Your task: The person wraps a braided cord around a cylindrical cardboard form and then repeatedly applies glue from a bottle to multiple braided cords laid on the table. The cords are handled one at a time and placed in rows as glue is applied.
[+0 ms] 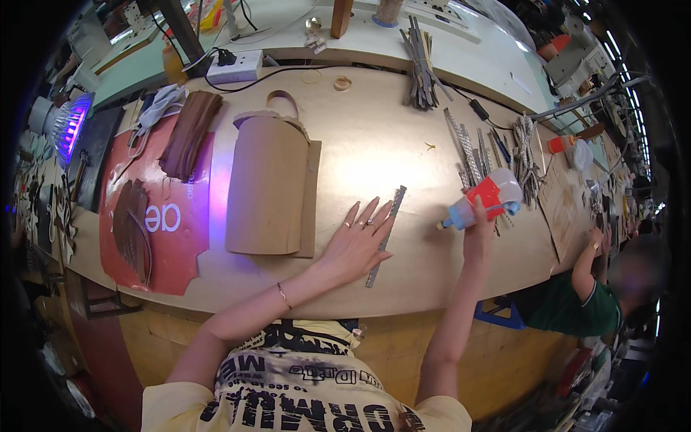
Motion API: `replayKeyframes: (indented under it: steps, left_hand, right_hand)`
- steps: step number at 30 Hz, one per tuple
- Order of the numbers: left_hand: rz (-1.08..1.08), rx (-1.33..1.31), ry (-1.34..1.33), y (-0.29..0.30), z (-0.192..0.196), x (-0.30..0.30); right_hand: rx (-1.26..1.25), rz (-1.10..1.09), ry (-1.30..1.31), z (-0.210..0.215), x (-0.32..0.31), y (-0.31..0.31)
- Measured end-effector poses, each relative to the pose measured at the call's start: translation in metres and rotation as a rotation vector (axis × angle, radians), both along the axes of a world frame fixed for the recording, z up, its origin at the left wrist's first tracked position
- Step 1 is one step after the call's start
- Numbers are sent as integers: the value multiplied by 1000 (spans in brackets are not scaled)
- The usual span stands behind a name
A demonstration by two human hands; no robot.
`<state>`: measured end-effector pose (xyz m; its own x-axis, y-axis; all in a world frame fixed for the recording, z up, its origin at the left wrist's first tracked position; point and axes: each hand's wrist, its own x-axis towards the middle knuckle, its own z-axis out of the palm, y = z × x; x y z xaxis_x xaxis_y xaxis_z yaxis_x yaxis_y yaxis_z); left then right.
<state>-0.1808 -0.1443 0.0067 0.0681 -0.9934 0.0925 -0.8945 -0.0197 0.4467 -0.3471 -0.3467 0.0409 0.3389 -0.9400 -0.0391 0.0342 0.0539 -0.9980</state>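
Left hand (354,248): spread, apparently steadying strip (388,229). Right hand (479,222): wrapped around bottle (495,193), seemingly for control; nozzle (449,220) toward eight o'clock.

Bare tabletop (367,133) beyond the hands (356,248), between obstacles: brown roll (265,191), grey strips (466,151).

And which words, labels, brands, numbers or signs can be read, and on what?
I won't copy the wording, only place it:
Red sheet: large white letters, upside down.
Cream shirt: dark printed letters, partly readable.
Bottle in right hand: any print too blurred to read.
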Motion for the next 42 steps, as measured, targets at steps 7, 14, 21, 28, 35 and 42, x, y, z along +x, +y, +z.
replayKeyframes:
  steps: [7,14,21,28,35,42]
  left_hand:
    - [-91,-39,33,-10,-2,15]
    - [-76,-93,55,-8,-9,15]
    - [-76,-104,62,-7,-8,16]
    - [-75,-96,67,-7,-9,16]
    - [-69,-96,76,-6,-9,15]
    - [-63,-127,66,-6,-13,14]
  right_hand:
    - [-400,-31,167,1,67,31]
    - [-556,-38,78,-5,95,30]
    - [-589,-82,128,-16,99,31]
    - [-578,-39,111,-17,102,34]
    - [-690,-15,108,-21,102,29]
    - [-748,-73,153,-22,102,31]
